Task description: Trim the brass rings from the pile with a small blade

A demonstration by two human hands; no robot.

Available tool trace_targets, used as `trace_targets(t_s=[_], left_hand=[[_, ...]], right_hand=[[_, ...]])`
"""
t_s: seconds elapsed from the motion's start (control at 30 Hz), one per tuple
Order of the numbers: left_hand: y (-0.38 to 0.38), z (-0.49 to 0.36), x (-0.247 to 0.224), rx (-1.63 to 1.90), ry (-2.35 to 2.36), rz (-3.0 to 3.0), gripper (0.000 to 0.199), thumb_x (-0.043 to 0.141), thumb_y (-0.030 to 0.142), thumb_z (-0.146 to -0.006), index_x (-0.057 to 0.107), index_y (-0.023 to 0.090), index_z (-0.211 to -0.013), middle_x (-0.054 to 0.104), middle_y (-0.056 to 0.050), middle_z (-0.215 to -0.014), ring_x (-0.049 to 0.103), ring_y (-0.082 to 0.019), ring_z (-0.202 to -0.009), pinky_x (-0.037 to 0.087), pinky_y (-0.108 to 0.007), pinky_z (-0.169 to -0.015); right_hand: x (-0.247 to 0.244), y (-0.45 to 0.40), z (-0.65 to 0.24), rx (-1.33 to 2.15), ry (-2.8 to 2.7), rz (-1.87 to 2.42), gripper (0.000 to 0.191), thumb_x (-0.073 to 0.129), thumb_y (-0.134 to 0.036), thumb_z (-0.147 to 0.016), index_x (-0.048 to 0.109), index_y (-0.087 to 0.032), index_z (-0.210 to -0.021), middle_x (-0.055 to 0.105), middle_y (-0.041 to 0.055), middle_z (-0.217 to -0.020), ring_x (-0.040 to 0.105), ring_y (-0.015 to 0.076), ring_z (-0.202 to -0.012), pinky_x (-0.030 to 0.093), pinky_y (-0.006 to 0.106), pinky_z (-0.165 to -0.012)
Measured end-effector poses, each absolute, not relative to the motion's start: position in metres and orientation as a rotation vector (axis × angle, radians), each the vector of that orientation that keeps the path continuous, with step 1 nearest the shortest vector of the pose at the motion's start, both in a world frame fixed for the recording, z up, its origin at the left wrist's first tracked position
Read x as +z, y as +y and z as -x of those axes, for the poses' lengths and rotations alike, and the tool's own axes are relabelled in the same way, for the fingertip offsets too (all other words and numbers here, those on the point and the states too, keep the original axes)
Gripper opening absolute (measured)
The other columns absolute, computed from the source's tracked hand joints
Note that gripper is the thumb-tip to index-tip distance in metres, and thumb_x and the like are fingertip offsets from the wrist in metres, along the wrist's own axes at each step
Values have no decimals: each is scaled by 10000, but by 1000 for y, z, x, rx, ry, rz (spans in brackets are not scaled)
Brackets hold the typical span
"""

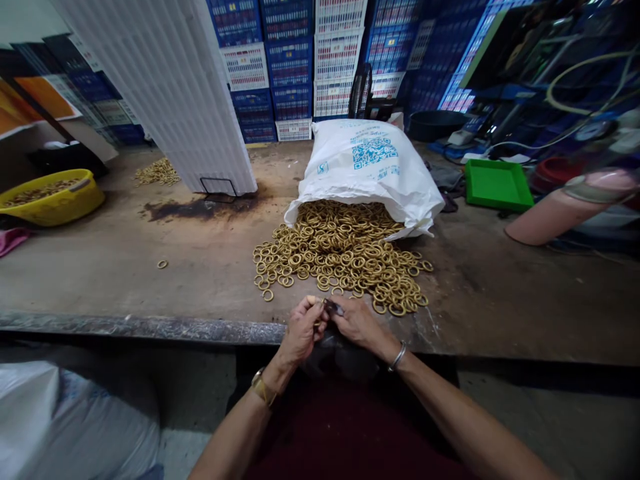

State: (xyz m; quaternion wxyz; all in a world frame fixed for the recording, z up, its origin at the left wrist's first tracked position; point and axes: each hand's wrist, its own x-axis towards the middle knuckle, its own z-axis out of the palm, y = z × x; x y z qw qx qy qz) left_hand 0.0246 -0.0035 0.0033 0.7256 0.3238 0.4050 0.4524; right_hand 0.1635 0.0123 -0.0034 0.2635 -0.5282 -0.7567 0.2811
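Sitting at the fingertips of the left hand (300, 327), a small golden ring (323, 302) is showing only in part; the thumb and forefinger are pinching it, and the other fingers are curling inward. The right hand (359, 325) is gripping a dark tool (333, 307), its fingers closing around it; the tool's short long axis is slanting up and leftward, its tip pointing at the ring from the right. The left hand is the nearer one to the ring, the tip lying just beside it, though whether they are touching I cannot tell

Just beyond the hands, a loose pile of rings (345, 257) is spreading over the table (210, 267), smooth, round and dull gold, spilling from the open mouth of a crinkled white woven sack (330, 163). One lone ring (163, 268) is lying flat, well apart to the left. The wooden tabletop is looking worn and scuffed, with a dark stain (175, 211) near a ribbed white panel (187, 100) that is standing upright. Farther out, a glossy yellow basin (65, 205) is holding more small pieces on the left, while a shallow green plastic tray (497, 183) is resting on the right
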Motion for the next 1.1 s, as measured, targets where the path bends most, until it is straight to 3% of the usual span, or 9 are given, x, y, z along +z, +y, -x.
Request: trace_targets(t_s=[0.6,0.87,1.0,1.1], left_hand=[[-5,-25,-4,1020,926,-865,324,531,476,-736,440,167,-700,430,62,-544,308,-19,-374,190,-149,-342],[-12,-22,4,1007,850,-836,328,559,465,-722,429,166,-689,481,50,-568,336,-17,-370,206,-145,-348],[-13,-21,18,981,731,-783,281,570,412,-733,426,172,-710,504,41,-584,375,-29,-376,227,-144,-341],[-10,-20,18,1004,692,-661,259,575,377,-733,415,173,-717,508,37,-594,387,-34,-383,229,-138,-334]], right_hand=[[2,12,-164,685,-2284,1507,178,400,-160,-747,575,-177,-721,575,20,-619,450,115,-535,263,217,-522],[12,16,-164,643,-2391,1680,181,408,-160,-764,586,-162,-800,622,60,-702,522,129,-614,285,215,-551],[10,21,-163,619,-2229,1712,162,429,-187,-753,584,-164,-795,607,46,-687,507,123,-607,289,214,-539],[8,22,-161,917,-1833,1640,160,427,-257,-757,545,-166,-700,533,-4,-571,449,96,-504,308,200,-484]])
